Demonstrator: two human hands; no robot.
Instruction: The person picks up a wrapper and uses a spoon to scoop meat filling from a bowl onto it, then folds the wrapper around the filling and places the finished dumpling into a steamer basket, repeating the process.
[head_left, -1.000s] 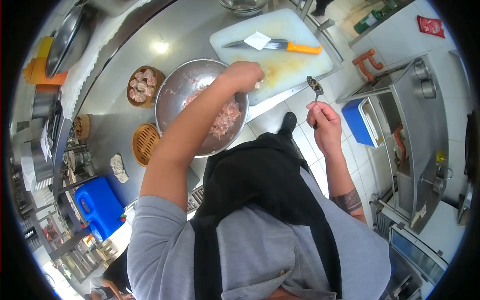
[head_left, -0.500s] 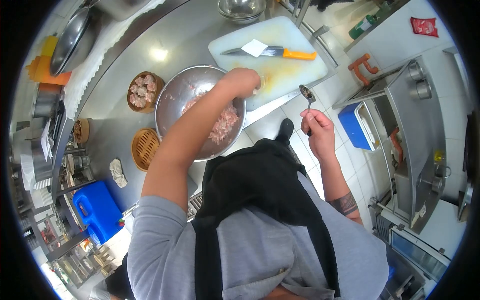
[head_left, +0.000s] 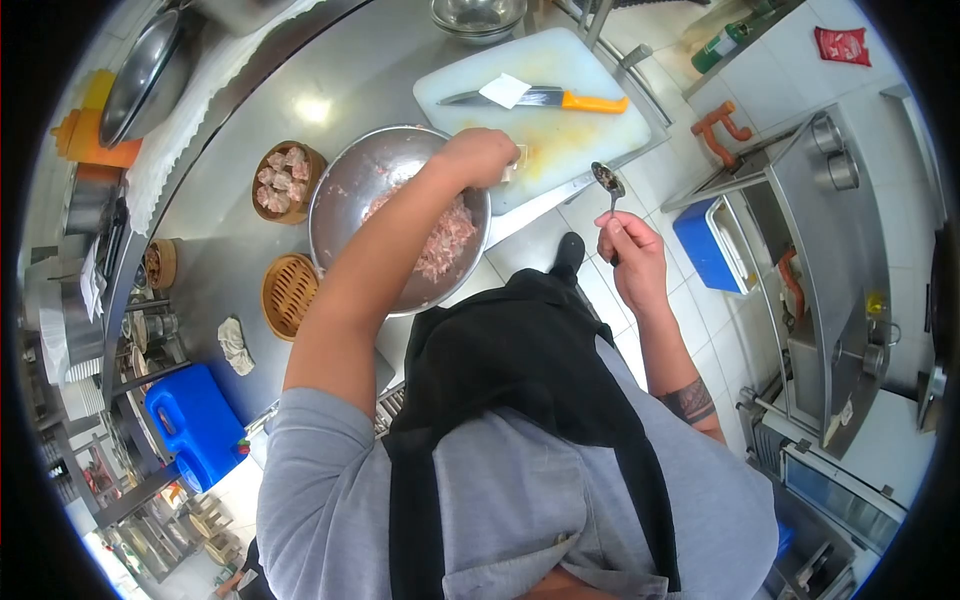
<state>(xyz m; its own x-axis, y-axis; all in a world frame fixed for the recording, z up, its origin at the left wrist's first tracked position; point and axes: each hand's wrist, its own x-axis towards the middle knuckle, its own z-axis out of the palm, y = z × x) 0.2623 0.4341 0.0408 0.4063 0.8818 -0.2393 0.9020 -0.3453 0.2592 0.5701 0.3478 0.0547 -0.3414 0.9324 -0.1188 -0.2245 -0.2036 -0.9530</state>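
My right fingers (head_left: 620, 238) close around the spoon (head_left: 613, 196), its long axis running forward, filled end rightward of my left fingers (head_left: 497, 162); these curl beside a pale piece (head_left: 521, 156), grip unclear. The metal bowl (head_left: 345, 185) holds minced meat (head_left: 447, 246); the bamboo steamer (head_left: 287, 217) holds dumplings (head_left: 283, 181).

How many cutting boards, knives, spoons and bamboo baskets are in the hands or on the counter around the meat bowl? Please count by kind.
Cutting board: 1
Knife: 1
Spoon, in the right hand: 1
Bamboo baskets: 2
Total: 5
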